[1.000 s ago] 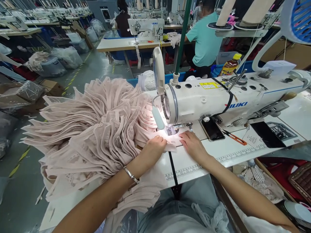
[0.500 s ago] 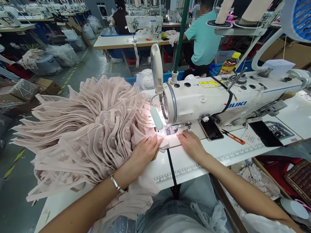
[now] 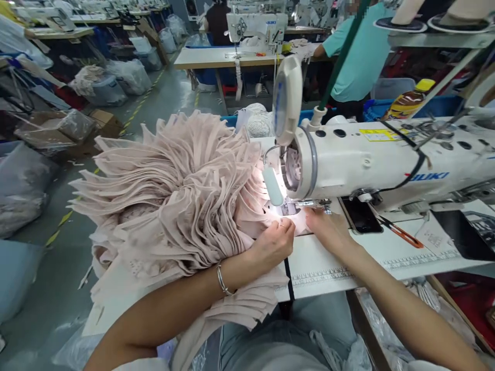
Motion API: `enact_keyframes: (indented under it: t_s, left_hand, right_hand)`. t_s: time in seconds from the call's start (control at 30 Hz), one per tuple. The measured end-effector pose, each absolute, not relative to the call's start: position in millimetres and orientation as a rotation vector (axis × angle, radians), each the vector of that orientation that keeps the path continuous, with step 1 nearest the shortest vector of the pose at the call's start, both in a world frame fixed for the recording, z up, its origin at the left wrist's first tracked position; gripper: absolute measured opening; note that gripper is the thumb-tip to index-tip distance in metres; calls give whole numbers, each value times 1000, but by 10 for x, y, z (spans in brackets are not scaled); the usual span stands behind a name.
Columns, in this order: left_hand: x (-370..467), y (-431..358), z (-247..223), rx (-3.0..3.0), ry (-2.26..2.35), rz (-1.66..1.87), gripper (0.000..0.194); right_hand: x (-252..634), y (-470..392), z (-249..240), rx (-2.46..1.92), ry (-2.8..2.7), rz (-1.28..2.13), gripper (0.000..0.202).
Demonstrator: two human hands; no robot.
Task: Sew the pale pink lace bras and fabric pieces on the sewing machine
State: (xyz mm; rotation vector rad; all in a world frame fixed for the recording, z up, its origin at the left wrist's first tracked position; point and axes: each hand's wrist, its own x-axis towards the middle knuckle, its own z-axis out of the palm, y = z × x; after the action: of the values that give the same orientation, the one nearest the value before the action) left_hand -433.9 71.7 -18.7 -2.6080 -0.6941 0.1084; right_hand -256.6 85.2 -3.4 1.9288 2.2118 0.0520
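A big bundle of pale pink fabric pieces (image 3: 181,185) with lacy parts lies fanned out on the sewing table, its end running under the lit needle area of a white sewing machine (image 3: 344,159). My left hand (image 3: 275,239), with a silver bangle at the wrist, pinches the edge of the fabric just in front of the presser foot (image 3: 288,207). Close by on the right, my right hand (image 3: 330,231) presses its closed fingers on the same fabric beside the foot; its fingertips are partly hidden. Some pieces hang over the table's front edge above my lap.
A phone (image 3: 361,215), orange-handled snips (image 3: 404,234) and a paper tag (image 3: 435,238) lie right of my hands. A ruler strip (image 3: 325,278) runs along the table front. A bottle (image 3: 410,100) stands behind the machine. Beyond, a co-worker in a teal shirt (image 3: 361,56) sits.
The view has turned left, so the machine sits further right in the picture. My left hand's fingers went from lying on the fabric to a curled pinch. The hands are slightly closer together.
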Motion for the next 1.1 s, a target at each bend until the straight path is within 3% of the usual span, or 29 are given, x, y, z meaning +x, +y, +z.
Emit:
enact_keyframes:
  t_s: [0.17,0.33,0.53,0.63,0.87,1.1]
  left_hand:
    - [-4510,721,-136,-2512,-894,170,42]
    - [-4500,832,-169,-2634,-792,33,35]
    - [-4516,906,-384,-2779,-1139,-413,36]
    - [-4532,853,-415,-2889,-978,-570,44]
    - [-4537,732,-336,-2672,-818,-201,46]
    - [-4547,739,-380,-2629,-805,-200,45]
  right_hand:
    - [-2774,1027,-79,1926,2335,-198,23]
    - [-2836,967,-253,2017,2406,-102,24]
    - [-2758,880,-494,2174,2516,64,20]
    - [-2746,879,-528,2202,2560,29,15]
    - [-2758,872,-456,2241,2539,-88,21]
    - [-2768,874,-429,2250,2497,-176,23]
